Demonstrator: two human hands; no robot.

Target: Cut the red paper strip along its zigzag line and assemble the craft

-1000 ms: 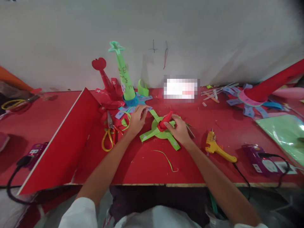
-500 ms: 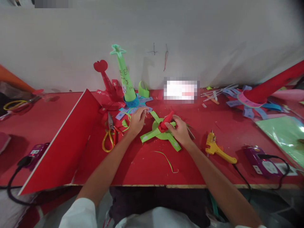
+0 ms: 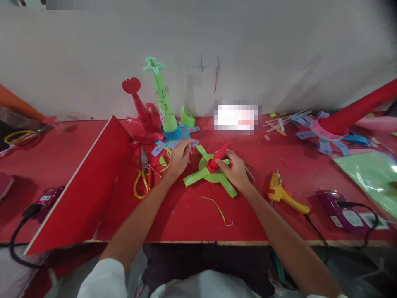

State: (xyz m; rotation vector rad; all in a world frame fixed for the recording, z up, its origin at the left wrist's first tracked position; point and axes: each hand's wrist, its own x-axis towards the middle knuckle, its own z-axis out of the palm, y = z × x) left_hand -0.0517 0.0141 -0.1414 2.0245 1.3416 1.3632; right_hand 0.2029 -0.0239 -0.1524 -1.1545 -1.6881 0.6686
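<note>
On the red tabletop lies a light green paper piece (image 3: 217, 178), a disc with several flat arms. A small red paper cone (image 3: 219, 157) stands tilted on its middle. Thumb and fingers of my right hand (image 3: 236, 169) are closed around the cone's right side. To the left of the green piece, my left hand (image 3: 180, 157) is held with fingers bent and drawn together; whatever they may hold is too small to make out. Scissors (image 3: 142, 178) with yellow and red handles lie left of that hand. A thin green paper strip (image 3: 218, 207) curls nearer the front edge.
A yellow glue gun (image 3: 283, 193) lies at right, near a purple power box (image 3: 343, 211). Behind my left hand stand a green paper tower (image 3: 166, 101) and a red one (image 3: 139, 105). A bent red sheet (image 3: 83, 186) rises at left. A green plastic packet (image 3: 369, 174) lies far right.
</note>
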